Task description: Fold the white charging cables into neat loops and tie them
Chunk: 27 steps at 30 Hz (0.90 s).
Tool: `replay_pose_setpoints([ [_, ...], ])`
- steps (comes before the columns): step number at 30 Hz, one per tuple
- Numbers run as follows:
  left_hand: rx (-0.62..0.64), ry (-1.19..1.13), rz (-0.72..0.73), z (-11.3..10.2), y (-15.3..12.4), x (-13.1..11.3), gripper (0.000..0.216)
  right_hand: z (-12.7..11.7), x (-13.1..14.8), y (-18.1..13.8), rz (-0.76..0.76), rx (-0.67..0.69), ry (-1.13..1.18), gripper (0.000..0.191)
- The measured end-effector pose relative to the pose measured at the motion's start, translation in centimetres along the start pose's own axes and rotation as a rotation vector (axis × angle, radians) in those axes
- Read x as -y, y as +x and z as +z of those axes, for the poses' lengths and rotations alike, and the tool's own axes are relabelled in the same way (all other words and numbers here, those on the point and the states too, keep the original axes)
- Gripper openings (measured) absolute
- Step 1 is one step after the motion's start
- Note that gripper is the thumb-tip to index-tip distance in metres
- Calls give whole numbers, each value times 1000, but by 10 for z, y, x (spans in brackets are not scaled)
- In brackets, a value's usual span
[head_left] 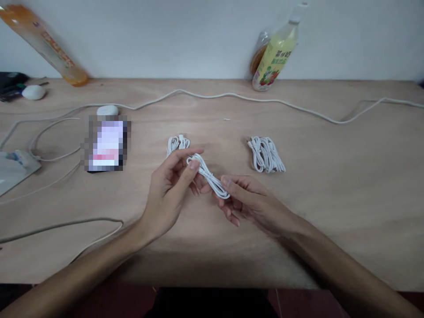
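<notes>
Both my hands hold one folded white cable [209, 178] just above the wooden table [212, 247]. My left hand [170, 194] pinches its upper end between thumb and fingers. My right hand [247, 201] grips the lower end, thumb on top. Behind my left hand, a second white cable bundle [178, 143] lies on the table. A third coiled white bundle [266, 153] rests to the right, apart from both hands.
A phone [106, 143] with a lit screen lies at the left, a white earbud case [107, 110] behind it. A long white cord [232, 96] runs across the back. A juice bottle [276, 51] stands by the wall, an orange bottle [43, 42] at far left. A grey cord [66, 226] loops near the front left.
</notes>
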<state>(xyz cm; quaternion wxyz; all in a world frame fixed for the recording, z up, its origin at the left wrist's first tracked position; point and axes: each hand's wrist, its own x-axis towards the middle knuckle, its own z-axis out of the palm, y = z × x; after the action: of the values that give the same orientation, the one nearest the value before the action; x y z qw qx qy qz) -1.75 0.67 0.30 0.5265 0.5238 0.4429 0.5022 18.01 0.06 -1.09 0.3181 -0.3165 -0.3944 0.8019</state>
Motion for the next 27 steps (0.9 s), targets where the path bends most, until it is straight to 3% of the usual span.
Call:
replay_pose_setpoints([
  [11, 40, 15, -16, -2, 0, 3, 26, -1, -3, 1, 38, 35, 14, 36],
  [17, -4, -20, -15, -4, 2, 4, 36, 1, -4, 2, 20, 45, 27, 36],
  [27, -19, -45, 18, -5, 2, 6, 22, -1, -5, 2, 39, 42, 119, 37],
])
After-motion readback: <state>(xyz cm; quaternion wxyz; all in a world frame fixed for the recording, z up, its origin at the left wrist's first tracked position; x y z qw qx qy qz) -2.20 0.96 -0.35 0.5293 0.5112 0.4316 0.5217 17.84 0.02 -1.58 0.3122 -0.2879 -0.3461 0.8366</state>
